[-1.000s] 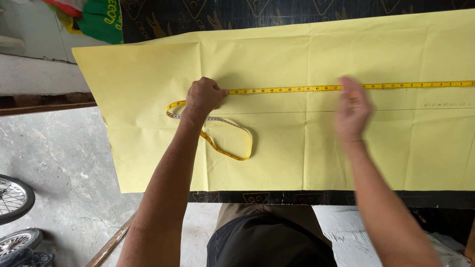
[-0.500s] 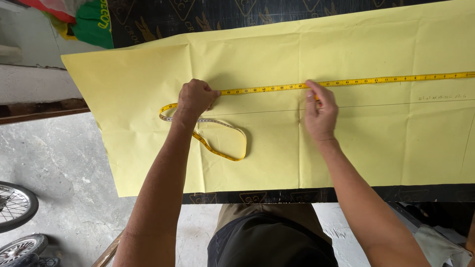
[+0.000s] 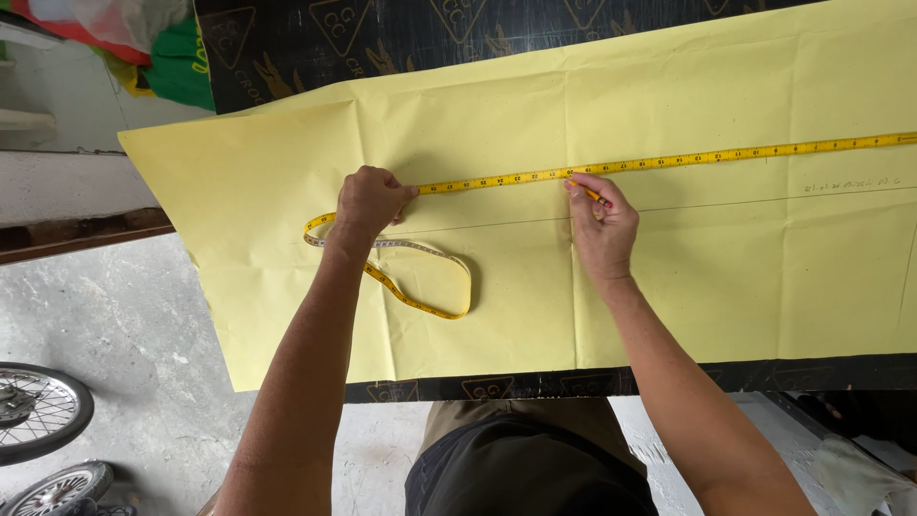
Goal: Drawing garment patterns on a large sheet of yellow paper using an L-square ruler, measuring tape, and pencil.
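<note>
Grey concrete floor (image 3: 115,325) | black table (image 3: 573,382) | creased yellow paper (image 3: 764,277) | left hand (image 3: 368,203) fingers pinning yellow measuring tape (image 3: 669,161) | right hand (image 3: 602,225) fingers gripping pencil (image 3: 594,195)

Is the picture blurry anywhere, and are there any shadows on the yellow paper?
Head view: sharp all over, even daylight, no glare; the left hand and right hand cast only soft, faint shadows on the yellow paper; the tape measure looks crisp, though its marks are too small to read.

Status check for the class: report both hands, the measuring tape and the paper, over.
Left hand pins yellow measuring tape flat on yellow paper. Right hand holds pencil, tip at tape edge. Slack tape loops near left wrist. Nothing in the way.
</note>
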